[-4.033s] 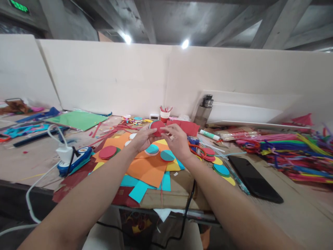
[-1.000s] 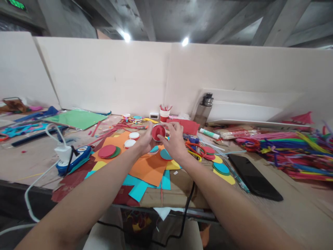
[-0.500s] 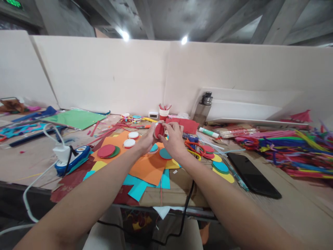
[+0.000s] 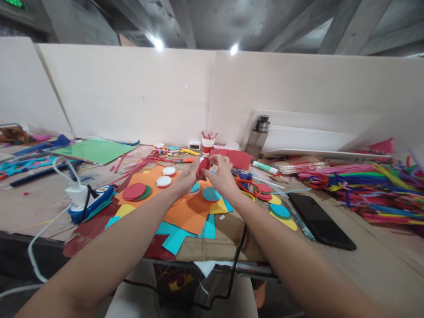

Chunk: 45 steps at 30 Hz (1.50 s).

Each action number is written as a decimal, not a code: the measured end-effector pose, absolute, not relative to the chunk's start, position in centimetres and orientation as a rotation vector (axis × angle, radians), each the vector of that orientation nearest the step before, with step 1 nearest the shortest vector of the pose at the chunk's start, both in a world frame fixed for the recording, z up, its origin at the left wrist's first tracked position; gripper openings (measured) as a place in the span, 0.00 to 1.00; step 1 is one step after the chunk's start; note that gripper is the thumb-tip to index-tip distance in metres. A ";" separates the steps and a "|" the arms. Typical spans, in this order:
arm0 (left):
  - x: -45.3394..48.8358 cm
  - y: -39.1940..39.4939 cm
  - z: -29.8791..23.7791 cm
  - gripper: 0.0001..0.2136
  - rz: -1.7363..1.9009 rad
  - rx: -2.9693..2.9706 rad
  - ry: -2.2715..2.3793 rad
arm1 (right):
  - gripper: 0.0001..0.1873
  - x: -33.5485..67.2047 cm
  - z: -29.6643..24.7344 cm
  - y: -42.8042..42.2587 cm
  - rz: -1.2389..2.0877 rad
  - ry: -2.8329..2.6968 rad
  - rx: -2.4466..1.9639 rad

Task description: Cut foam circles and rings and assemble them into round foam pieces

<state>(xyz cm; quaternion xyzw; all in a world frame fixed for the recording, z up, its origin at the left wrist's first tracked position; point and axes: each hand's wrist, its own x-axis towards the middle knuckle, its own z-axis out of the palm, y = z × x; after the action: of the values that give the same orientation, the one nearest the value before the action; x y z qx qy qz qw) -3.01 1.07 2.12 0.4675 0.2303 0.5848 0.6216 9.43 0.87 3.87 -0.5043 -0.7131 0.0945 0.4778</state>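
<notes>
Between both hands, above the orange paper (image 4: 185, 216), is a small round red paper piece with a whitish edge (image 4: 203, 167). My left hand (image 4: 188, 177) grips it from the left, fingers closed. My right hand (image 4: 221, 171) pinches its right side, with the thumb against the red face. Below the hands lie a blue-topped disc (image 4: 195, 187) and a blue paper circle (image 4: 210, 194). Two white-topped round pieces (image 4: 164, 181) with red sides sit left of the hands. Farther left, a red paper circle (image 4: 134, 192) overlaps a green one.
Orange-handled scissors (image 4: 253, 187), a glue stick (image 4: 265, 167) and stacked paper circles (image 4: 280, 211) lie to the right. Beyond them are a black phone (image 4: 321, 221) and colourful pipe cleaners (image 4: 364, 190). A bottle (image 4: 257, 141) stands behind. A power strip (image 4: 94, 203) with cables is at left.
The red piece has turned slightly in my fingers, so its red face shows at a different angle. Both hands stay in nearly the same place, and the view has shifted a little.
</notes>
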 end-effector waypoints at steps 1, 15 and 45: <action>-3.0 1.0 2.2 0.23 1.347 1.092 0.537 | 0.15 9.4 3.9 0.8 0.240 -1.733 -1.247; -3.2 0.9 3.4 0.25 1.386 0.922 0.489 | 0.15 9.6 4.3 0.1 -0.063 -1.843 -1.217; -3.4 1.6 2.5 0.26 1.284 0.852 0.587 | 0.15 9.9 4.7 -0.8 -0.642 -2.196 -1.079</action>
<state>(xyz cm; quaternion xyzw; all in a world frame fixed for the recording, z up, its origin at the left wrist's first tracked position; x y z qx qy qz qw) -3.37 1.61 2.50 0.3794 0.2614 0.5716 0.6790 9.93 -0.75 4.73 -0.4067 -0.8279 -0.2420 0.3012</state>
